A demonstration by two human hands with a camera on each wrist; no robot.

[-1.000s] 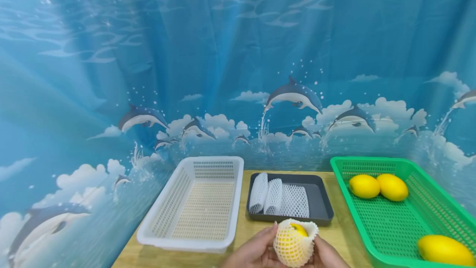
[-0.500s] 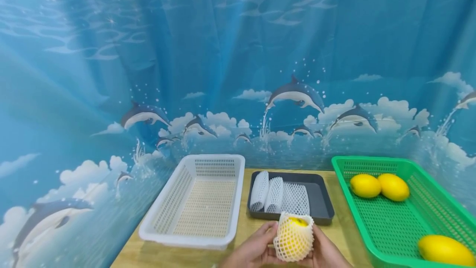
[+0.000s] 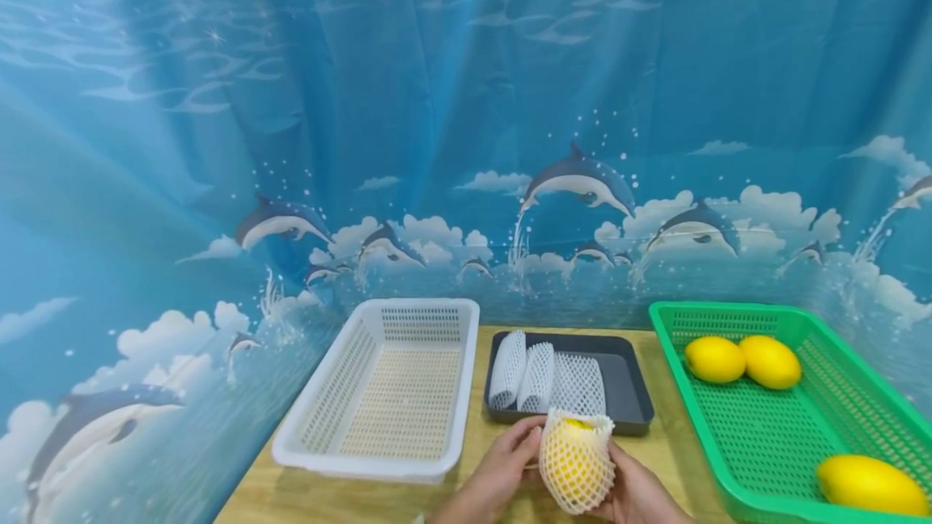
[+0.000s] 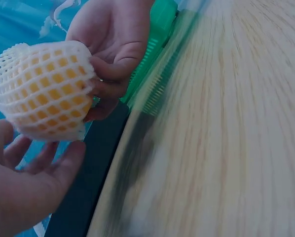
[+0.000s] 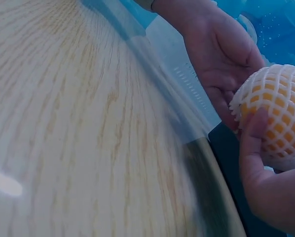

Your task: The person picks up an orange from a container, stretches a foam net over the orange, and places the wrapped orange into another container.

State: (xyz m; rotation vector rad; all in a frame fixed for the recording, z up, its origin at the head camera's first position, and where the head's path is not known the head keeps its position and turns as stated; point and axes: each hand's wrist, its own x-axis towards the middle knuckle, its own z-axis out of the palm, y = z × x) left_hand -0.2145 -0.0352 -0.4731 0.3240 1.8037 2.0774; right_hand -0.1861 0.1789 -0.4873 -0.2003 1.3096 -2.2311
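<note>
A yellow fruit in a white foam net sleeve (image 3: 577, 467) is between my two hands, low in the head view; some yellow shows at the sleeve's top opening. On its left side, my left hand (image 3: 498, 463) holds it with thumb and forefinger near the sleeve. Opposite, my right hand (image 3: 637, 488) grips the other side; in the right wrist view its thumb (image 5: 256, 128) presses on the net. The left wrist view shows the left fingers (image 4: 71, 158) curved beneath the fruit. Some fingers are hidden behind it.
A white plastic basket (image 3: 367, 467) stands to the left. Behind the hands lies a dark grey tray (image 3: 628, 386) with several white foam nets (image 3: 537, 378). At right, a green basket (image 3: 764, 439) holds yellow fruits (image 3: 770, 362). A dolphin-print curtain (image 3: 466, 144) hangs behind the wooden table (image 3: 480, 443).
The fruit has tipped more upright and risen slightly in view. Its sleeve now covers more of it, with less yellow showing at the opening. The left fingers have shifted upward.
</note>
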